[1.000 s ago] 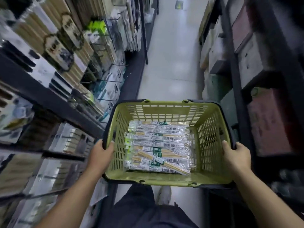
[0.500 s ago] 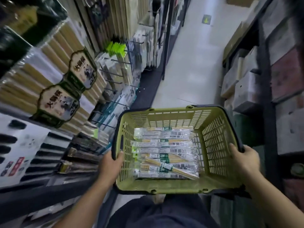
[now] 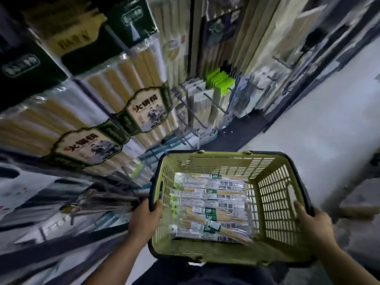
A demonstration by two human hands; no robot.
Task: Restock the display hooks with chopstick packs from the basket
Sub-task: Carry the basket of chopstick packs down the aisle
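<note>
I carry an olive-green plastic basket (image 3: pixel 216 162) with a dark rim in front of me. My left hand (image 3: pixel 144 218) grips its left rim, thumb over the edge. My right hand (image 3: pixel 314 225) grips its right rim. Several clear chopstick packs (image 3: pixel 207 204) with green labels and barcodes lie flat in a stack on the basket floor. Metal display hooks (image 3: pixel 197 112) stick out from the shelving ahead on the left, some bare, some hung with pale packs.
Large bundled chopstick packs with picture labels (image 3: pixel 148 112) fill the left shelves. Bright green items (image 3: pixel 221 80) hang further along. A pale aisle floor (image 3: pixel 320 124) runs to the right. Blurred boxes (image 3: pixel 357 200) sit at the right edge.
The view has swung left and up toward the shelves, and the hooks look nearer. The basket sits tilted in the frame. Both hands keep their grip on its rims.
</note>
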